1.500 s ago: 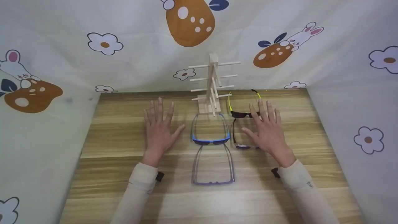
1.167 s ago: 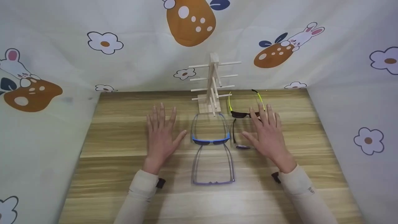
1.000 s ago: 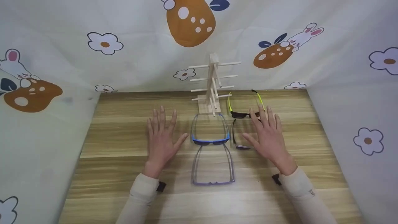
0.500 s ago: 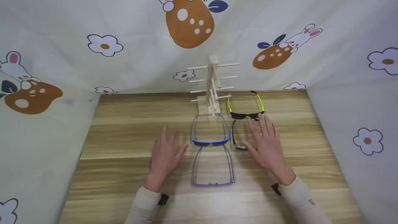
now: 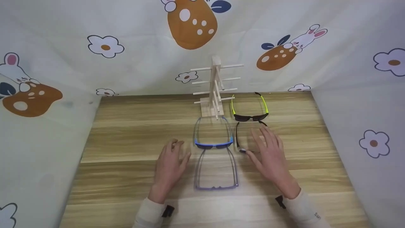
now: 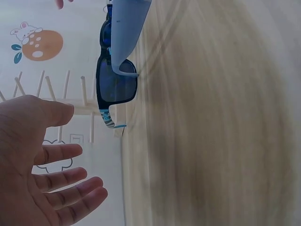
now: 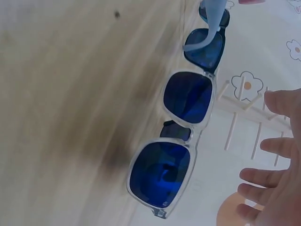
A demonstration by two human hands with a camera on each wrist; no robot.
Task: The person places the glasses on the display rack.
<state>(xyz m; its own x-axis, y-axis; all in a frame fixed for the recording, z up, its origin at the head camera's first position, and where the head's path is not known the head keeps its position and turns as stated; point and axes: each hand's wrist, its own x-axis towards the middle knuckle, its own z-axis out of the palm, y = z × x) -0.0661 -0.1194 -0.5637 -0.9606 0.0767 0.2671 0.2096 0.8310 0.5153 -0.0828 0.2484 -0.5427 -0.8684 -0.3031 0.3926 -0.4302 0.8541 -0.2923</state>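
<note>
My left hand (image 5: 170, 166) hovers left of the glasses with fingers loosely bent and holds nothing. The right hand (image 5: 272, 158) covers part of dark-armed sunglasses (image 5: 237, 136); in the right wrist view their clear frame and blue lenses (image 7: 160, 174) stand apart from the fingers. Yellow-armed sunglasses (image 5: 251, 117) lie just behind them. Between the hands are blue-framed sunglasses (image 5: 214, 145), with purplish-grey glasses (image 5: 216, 188) in front of them. Each pair has its arms unfolded toward the back.
A wooden peg stand (image 5: 215, 82) rises at the back of the wood-grain table (image 5: 126, 133), with bare pegs on both sides. Patterned cloth (image 5: 142, 63) walls off the back and both sides.
Both hands have drawn back toward the near edge, the left one farther. The left fingers have bent from straight. The yellow-armed sunglasses now show whole. No glasses have moved.
</note>
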